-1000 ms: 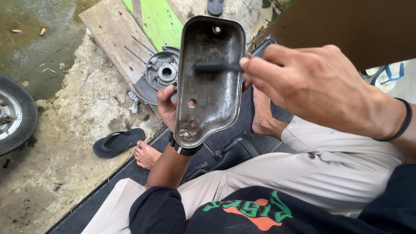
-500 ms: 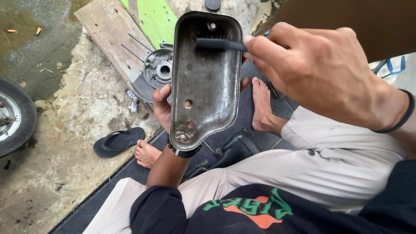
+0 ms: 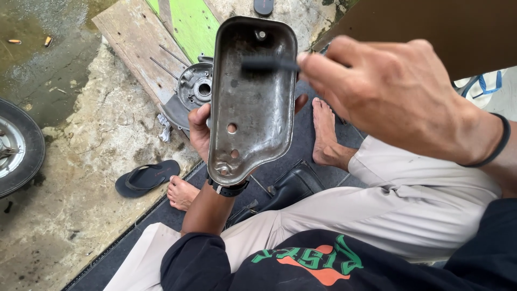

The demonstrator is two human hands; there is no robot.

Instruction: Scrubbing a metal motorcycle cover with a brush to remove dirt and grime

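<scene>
My left hand (image 3: 199, 132) grips a dull grey metal cover (image 3: 250, 102) from behind, hollow side facing me, upright, with two round holes low in it. My right hand (image 3: 388, 91) pinches a small dark brush-like tool (image 3: 266, 64) whose blurred tip lies across the upper inside of the cover. I sit with both bare feet on a dark mat (image 3: 293, 161), a black wristband on each wrist.
A round metal hub plate (image 3: 195, 89) lies on a wooden plank (image 3: 134, 43) beside a green board (image 3: 188, 24). A black sandal (image 3: 146, 178) rests on wet concrete. A wheel with tyre (image 3: 16, 148) is at the left edge. A black moulded part (image 3: 291, 188) lies between my legs.
The cover has been lifted higher and closer to the camera. My right hand with the dark tool has shifted from the cover's middle up to its upper part.
</scene>
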